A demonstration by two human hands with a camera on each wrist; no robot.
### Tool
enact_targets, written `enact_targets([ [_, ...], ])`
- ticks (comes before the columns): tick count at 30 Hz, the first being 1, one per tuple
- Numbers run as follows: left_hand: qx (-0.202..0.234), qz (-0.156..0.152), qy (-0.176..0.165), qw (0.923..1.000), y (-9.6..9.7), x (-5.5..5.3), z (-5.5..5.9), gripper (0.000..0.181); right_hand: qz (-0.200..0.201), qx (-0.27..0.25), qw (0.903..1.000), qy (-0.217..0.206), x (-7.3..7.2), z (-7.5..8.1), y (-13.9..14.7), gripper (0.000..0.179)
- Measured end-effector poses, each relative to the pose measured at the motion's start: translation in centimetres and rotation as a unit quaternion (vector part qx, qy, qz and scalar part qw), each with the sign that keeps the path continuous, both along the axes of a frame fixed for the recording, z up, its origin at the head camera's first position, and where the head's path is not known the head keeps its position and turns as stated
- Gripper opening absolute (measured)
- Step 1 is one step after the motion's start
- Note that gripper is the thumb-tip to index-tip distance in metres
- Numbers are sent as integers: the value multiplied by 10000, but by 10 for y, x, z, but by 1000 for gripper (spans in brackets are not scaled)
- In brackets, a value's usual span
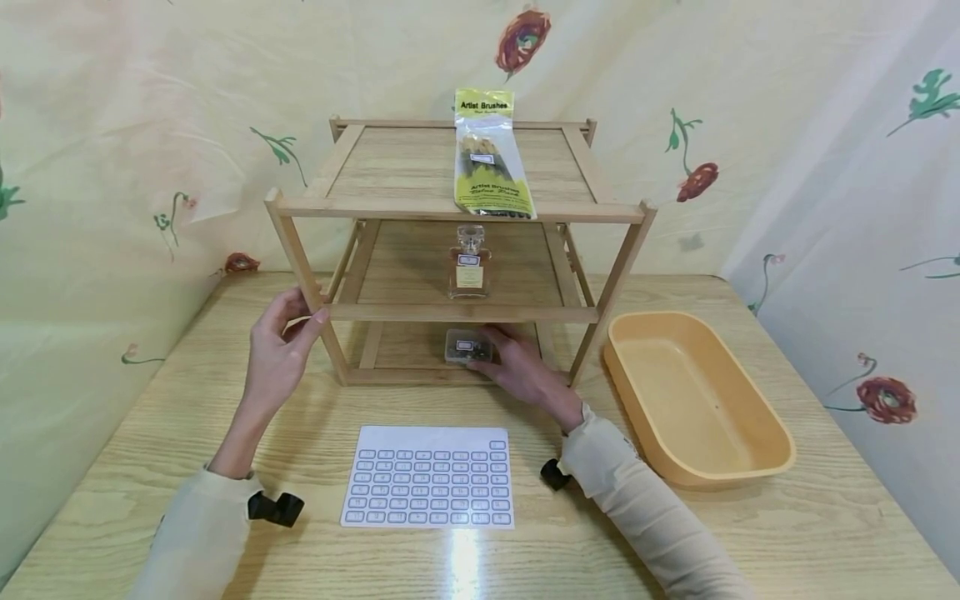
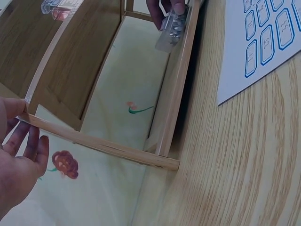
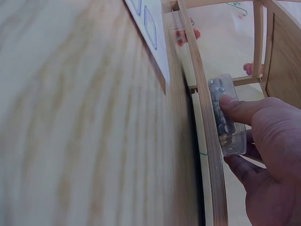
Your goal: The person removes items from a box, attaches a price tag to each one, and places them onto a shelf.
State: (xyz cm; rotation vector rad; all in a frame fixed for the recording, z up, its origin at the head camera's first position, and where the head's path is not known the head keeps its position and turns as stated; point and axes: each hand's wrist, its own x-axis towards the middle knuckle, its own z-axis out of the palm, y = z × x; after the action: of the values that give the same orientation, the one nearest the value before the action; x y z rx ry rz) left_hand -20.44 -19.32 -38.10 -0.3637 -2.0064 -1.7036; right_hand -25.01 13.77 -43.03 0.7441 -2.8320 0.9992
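A three-tier wooden shelf rack [image 1: 405, 313] stands on the table. My left hand [image 1: 277, 358] pinches its left front post at the middle tier, thumb in front and fingers behind. On the bottom tier, my right hand [image 1: 525, 372] holds a small clear plastic box [image 1: 456, 348] with a label on top. In the right wrist view, the thumb lies across the box [image 3: 228, 113], which contains small shiny pieces, just behind the front rail [image 3: 207, 103]. A perfume bottle [image 1: 470, 279] stands on the middle tier. On the top tier lies a pack of artist brushes [image 1: 491, 171].
A white sheet [image 1: 427, 479] printed with rows of small blue-framed labels lies on the table in front of the rack. To the right sits a shallow orange tub [image 1: 626, 392]. Behind the rack hangs a floral cloth [image 1: 405, 58].
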Motion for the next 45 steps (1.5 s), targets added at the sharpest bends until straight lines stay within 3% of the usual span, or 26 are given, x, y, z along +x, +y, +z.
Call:
enact_targets([
  [45, -59, 57, -1, 10000, 0, 0, -1, 31, 33, 333, 9994, -54, -3, -1, -8, 66],
])
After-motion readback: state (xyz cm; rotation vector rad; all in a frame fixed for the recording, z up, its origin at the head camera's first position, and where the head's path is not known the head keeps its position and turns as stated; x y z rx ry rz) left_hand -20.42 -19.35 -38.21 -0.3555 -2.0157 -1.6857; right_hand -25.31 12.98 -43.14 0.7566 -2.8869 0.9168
